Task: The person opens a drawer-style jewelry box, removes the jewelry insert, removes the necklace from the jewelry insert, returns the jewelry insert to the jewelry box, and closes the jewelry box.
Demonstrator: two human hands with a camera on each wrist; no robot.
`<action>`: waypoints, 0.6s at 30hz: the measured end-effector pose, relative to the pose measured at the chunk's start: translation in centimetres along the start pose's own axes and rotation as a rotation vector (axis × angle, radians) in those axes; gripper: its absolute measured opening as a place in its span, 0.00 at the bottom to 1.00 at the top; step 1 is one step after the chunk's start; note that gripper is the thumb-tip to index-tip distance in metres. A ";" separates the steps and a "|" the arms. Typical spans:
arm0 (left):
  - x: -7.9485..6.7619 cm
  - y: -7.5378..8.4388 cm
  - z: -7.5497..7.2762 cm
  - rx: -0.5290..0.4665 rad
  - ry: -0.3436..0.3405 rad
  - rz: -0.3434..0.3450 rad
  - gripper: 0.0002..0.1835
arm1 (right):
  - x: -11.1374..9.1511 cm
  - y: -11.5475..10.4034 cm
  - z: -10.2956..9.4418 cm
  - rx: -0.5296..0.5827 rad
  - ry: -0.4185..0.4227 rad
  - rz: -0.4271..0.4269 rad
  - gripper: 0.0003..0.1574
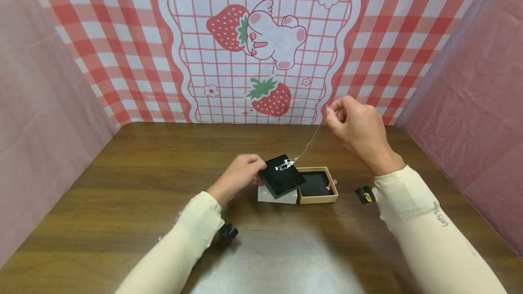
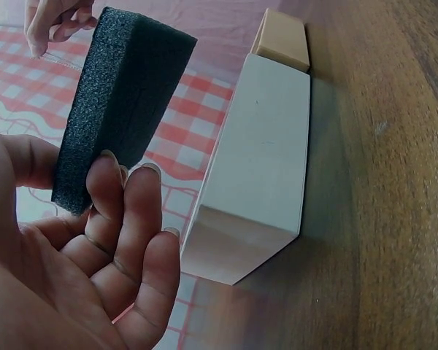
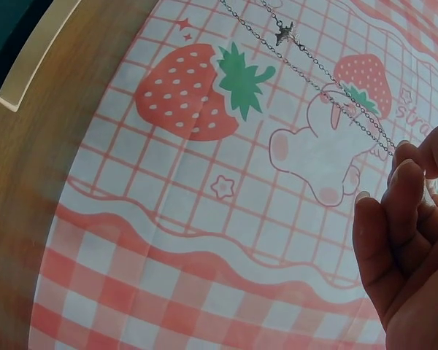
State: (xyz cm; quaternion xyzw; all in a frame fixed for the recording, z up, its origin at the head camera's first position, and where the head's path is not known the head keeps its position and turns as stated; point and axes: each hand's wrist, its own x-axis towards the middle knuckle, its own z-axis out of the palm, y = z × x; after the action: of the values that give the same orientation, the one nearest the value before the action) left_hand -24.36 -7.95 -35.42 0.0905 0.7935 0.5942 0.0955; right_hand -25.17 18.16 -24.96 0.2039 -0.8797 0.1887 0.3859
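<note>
My left hand (image 1: 244,170) pinches a black foam pad (image 1: 282,180) by its left corner, thumb on top and fingers beneath. In the left wrist view the foam pad (image 2: 106,95) is held tilted, with its rough side edge facing the camera. Raised at the right, my right hand (image 1: 359,126) pinches the end of a thin silver chain necklace (image 1: 312,140). The chain slants down to the pad, where its silver charms lie bunched on the black surface. A small star-shaped charm (image 3: 285,33) shows on the doubled chain in the right wrist view.
Below the pad a white box (image 1: 278,196) sits on the wooden table (image 1: 163,239). Right beside it stands an open tan box tray (image 1: 318,199) with a dark inside and a small pull tab. A checked strawberry cloth (image 1: 269,99) hangs behind, with pink cloth at both sides.
</note>
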 end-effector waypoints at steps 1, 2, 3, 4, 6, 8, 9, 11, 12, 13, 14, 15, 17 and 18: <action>0.0 0.0 0.0 0.000 0.000 0.002 0.11 | 0.0 0.0 0.0 0.001 0.003 -0.002 0.06; 0.0 0.0 0.0 0.002 0.001 0.003 0.11 | 0.0 0.1 0.0 0.000 0.005 -0.003 0.06; 0.0 0.0 0.0 0.001 0.001 0.003 0.11 | 0.0 0.1 0.0 0.000 0.006 -0.003 0.06; 0.0 0.0 0.0 0.004 0.003 0.003 0.11 | 0.0 0.2 0.0 -0.002 0.007 -0.001 0.06; 0.0 0.0 0.0 0.002 0.003 0.004 0.11 | 0.0 0.3 0.0 -0.008 0.005 0.005 0.06; 0.0 0.0 0.1 -0.001 0.004 0.002 0.11 | 0.0 0.4 -0.1 -0.012 0.001 0.013 0.07; 0.0 -0.1 0.1 -0.004 0.004 0.002 0.11 | 0.0 0.4 -0.1 -0.013 -0.001 0.018 0.07; 0.1 -0.1 0.1 -0.007 0.004 0.001 0.11 | 0.0 0.5 -0.1 -0.015 -0.005 0.020 0.08; 0.1 -0.1 0.1 -0.009 0.004 0.001 0.11 | 0.0 0.5 -0.1 -0.016 -0.007 0.020 0.08; 0.1 -0.1 0.1 -0.009 0.004 0.001 0.10 | 0.0 0.5 -0.1 -0.017 -0.009 0.018 0.08; 0.1 -0.1 0.1 -0.009 0.004 0.002 0.10 | 0.0 0.5 -0.1 -0.018 -0.010 0.017 0.08; 0.1 -0.1 0.1 -0.008 0.003 0.004 0.11 | 0.0 0.6 -0.1 -0.019 -0.011 0.016 0.08; 0.0 -0.1 0.1 -0.008 0.002 0.005 0.11 | -0.1 0.6 -0.1 -0.020 -0.011 0.014 0.08; 0.0 -0.1 0.1 -0.007 0.002 0.005 0.11 | -0.1 0.6 -0.1 -0.018 -0.008 0.013 0.08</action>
State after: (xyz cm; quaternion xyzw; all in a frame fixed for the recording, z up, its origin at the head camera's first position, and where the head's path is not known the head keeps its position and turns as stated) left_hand -24.34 -7.86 -35.54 0.0915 0.7913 0.5973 0.0935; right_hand -25.36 18.75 -25.02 0.1955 -0.8842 0.1822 0.3832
